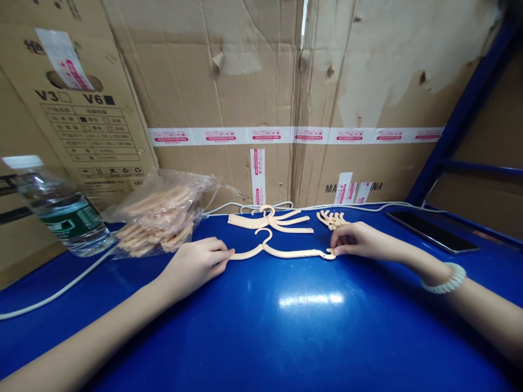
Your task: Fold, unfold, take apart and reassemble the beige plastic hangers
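Observation:
A beige plastic hanger (pixel 292 253) lies on the blue table, its hook pointing away from me. My left hand (pixel 203 259) pinches the tip of its left arm. At the other end, my right hand (pixel 356 241) holds a small beige hook piece (pixel 328 255) between thumb and fingers, against the tip of the right arm. I cannot tell whether the piece is joined to it. Behind lies a bunch of folded hanger parts (pixel 269 219) with their arms fanned out. Several more small hook pieces (pixel 332 218) sit in a pile just beyond my right hand.
A clear plastic bag (pixel 163 212) of beige hanger parts stands at the left, beside a water bottle (pixel 67 212). A phone (pixel 431 231) lies at the right. White cables (pixel 81 280) cross the table's left side and back. Cardboard (pixel 245 98) walls the rear; a blue metal frame (pixel 453 120) rises at right.

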Available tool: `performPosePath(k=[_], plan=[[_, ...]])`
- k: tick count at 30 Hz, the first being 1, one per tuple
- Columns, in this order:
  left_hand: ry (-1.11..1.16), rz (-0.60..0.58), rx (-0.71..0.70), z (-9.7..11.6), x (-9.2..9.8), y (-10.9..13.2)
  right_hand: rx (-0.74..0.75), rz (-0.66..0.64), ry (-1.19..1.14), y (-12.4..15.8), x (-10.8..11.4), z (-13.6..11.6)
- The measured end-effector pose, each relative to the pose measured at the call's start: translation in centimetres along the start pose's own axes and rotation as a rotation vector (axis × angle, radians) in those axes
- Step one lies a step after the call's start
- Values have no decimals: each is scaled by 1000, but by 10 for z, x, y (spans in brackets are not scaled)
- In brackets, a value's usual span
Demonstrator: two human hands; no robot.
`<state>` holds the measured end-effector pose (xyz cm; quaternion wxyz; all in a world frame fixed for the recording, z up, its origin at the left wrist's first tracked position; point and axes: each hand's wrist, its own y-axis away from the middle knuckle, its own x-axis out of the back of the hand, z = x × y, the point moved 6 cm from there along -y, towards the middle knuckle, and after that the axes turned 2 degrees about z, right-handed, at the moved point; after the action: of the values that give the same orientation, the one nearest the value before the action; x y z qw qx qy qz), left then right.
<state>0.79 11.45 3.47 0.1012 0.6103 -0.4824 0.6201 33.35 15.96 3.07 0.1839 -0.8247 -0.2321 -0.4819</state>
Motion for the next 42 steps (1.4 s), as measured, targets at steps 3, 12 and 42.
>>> performPosePath(k=[3,12,42], plan=[[-13,7,-1,2,1,-1,-4,19,5,-1,1,1],[55,34,-6,0,-1,-1,-10,64,26,-3,0,11],[-49,129,53,-1,-5,0,-17,117,56,-3,1,10]])
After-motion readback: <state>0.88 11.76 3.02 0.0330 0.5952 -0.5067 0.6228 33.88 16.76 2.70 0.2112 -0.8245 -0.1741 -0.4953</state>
